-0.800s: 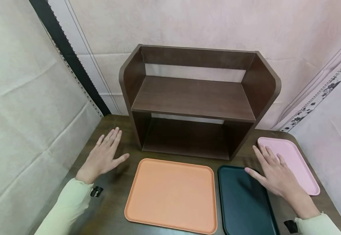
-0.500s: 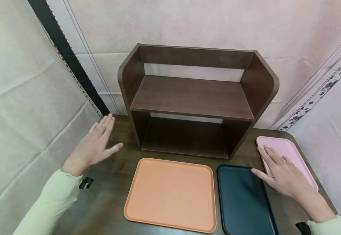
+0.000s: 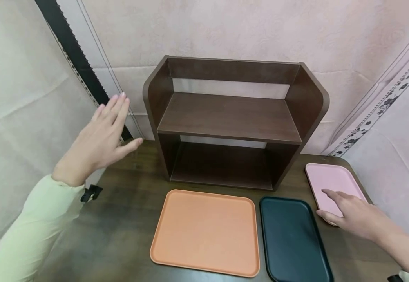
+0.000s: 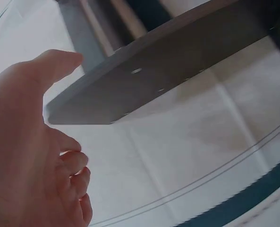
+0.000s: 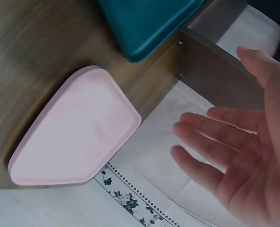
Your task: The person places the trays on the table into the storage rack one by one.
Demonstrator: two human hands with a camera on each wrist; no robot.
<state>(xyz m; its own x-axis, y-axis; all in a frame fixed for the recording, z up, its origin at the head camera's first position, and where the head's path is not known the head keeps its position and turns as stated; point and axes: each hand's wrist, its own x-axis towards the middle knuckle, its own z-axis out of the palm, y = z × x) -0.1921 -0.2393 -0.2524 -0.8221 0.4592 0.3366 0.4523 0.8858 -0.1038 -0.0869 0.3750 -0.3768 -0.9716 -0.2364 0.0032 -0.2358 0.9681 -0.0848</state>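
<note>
R hand [image 3: 357, 215] hides pt of pink tray [image 3: 333, 181].

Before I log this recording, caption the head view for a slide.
Left hand beside a brown shelf, right hand near a pink tray, orange tray and dark green tray in the foreground.

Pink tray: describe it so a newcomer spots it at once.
Find the brown shelf unit. In the head view, right of it, the pink tray lies near the right edge of the table. Its pale pink sets it apart from the green tray and orange tray.
</note>
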